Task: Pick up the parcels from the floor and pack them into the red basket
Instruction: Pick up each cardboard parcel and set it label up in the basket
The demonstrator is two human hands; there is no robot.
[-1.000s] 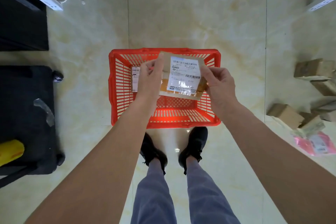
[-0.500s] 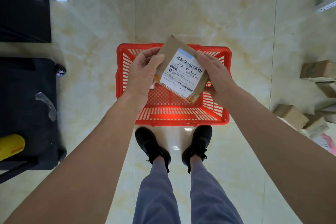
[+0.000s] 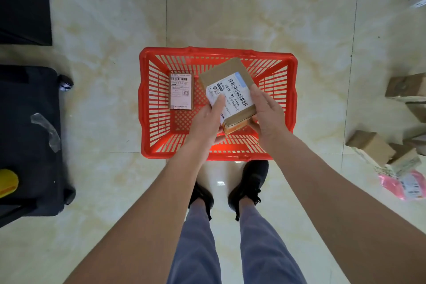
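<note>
Luggage first: far out to the left of our left hand (image 3: 206, 122) a black wheeled suitcase (image 3: 30, 136) is lying flat on the floor tiles (image 3: 230, 7), with a yellow object (image 3: 8, 182) poking in at its near edge; we cannot tell what that is. Closer in, the red basket (image 3: 147, 108) is sitting on the floor directly beneath both our hands, its near rim just ahead of our black shoes (image 3: 250, 182). A small labelled parcel (image 3: 181, 91) is lying flat on the basket bottom, just left of and beyond our left hand, apart from it.

We are holding a brown cardboard parcel (image 3: 227, 90) with a white shipping label over the middle of the basket, tilted so its far end is pointing away from us. Our left hand is closing on its near left side, thumb pressing on the label. Our right hand (image 3: 267, 113) is gripping the right edge and near corner, fingers curled around and under it.

Well out to the right of our right hand, several more cardboard boxes (image 3: 371, 146) are sitting in a loose heap on the floor, and a pink mailer bag (image 3: 405, 185) is lying at the heap's near end.
</note>
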